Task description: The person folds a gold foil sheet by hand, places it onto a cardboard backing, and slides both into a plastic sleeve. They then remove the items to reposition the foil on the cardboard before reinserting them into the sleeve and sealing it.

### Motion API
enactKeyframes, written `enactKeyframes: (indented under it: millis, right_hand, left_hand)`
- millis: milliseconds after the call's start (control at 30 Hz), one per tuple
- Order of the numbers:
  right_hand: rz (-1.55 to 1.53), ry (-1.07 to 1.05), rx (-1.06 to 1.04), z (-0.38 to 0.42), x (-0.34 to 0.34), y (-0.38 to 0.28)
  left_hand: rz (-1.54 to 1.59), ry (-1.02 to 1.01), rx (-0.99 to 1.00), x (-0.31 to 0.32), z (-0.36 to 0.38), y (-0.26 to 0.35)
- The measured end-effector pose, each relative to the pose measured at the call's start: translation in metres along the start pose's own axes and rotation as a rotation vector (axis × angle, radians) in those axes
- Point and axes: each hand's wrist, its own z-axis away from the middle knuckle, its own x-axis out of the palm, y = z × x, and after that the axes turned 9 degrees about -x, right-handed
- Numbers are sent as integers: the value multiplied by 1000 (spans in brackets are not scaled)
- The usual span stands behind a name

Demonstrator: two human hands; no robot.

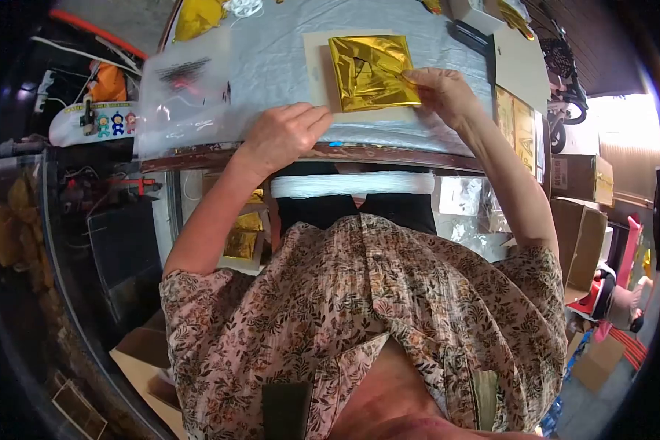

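Observation:
A square of shiny gold foil, creased and with a small dark tear-like mark, lies over a pale board on the table. The thumb and fingers of my right hand pinch its right edge. Close to the table's front edge, my left hand is closed with its fingers curled, just left of the foil's lower corner. Whatever those fingers may hold is hidden. Across my lap stretches a bundle of white thread.
A clear plastic sheet covers the table's left side. Gold foil pieces sit at the far left, near white string. A dark flat object and a brown patterned packet are at right. Cardboard boxes stand beyond.

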Motion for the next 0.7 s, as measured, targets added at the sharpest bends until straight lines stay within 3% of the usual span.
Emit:
enactKeyframes:
  millis: [200, 300, 433, 533, 700]
  right_hand:
    - [142, 44, 43, 0, 23, 2]
    - [201, 58, 35, 1, 21, 4]
    - [237, 90, 9, 5, 26, 3]
    - [275, 76, 12, -1, 25, 6]
    - [327, 74, -13, -2, 29, -1]
  left_hand:
    - [69, 120, 42, 5, 5, -4]
    - [234, -3, -39, 0, 7, -9]
    - [348, 11, -101, 10, -14, -27]
    - [311, 182, -111, 29, -45, -29]
    - [248, -14, -143, 52, -64, -34]
